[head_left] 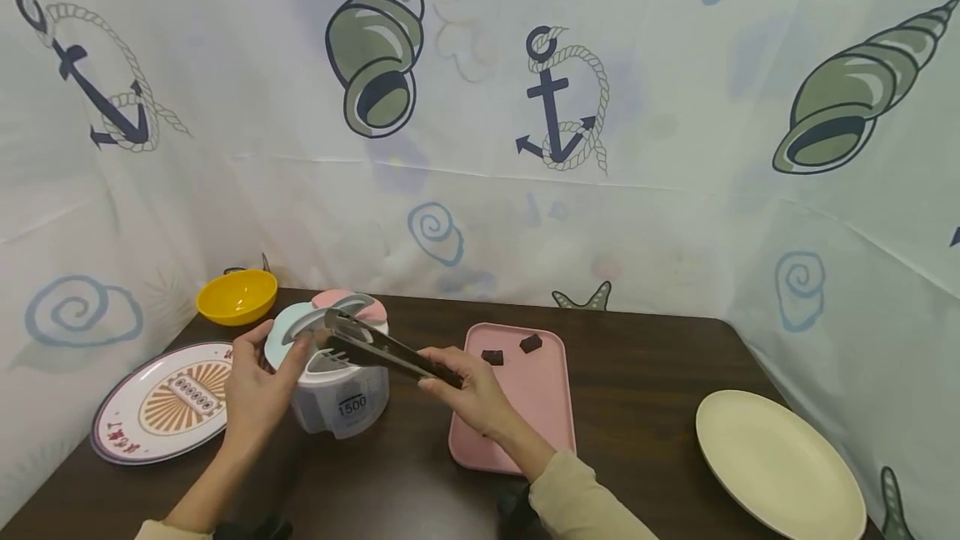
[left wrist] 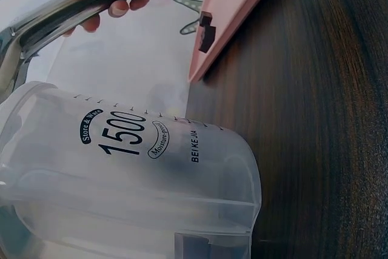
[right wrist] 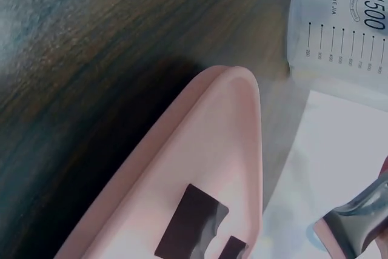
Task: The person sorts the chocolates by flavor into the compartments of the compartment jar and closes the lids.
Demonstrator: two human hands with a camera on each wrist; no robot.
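Note:
My left hand grips the left edge of the lid of a clear storage container, marked 1500. The lid has pale blue and pink sections. My right hand holds metal tongs, whose tips are over the lid beside my left thumb. Whether something sits between the tips is hard to tell. Right of the container lies a pink tray with small dark blocks on it. In the left wrist view the container fills the lower left, and a dark shape shows at its bottom edge.
A patterned oval plate lies to the left, and a yellow bowl stands at the back left. Far right is a cream oval plate. A printed curtain hangs along the back and sides of the dark wooden table.

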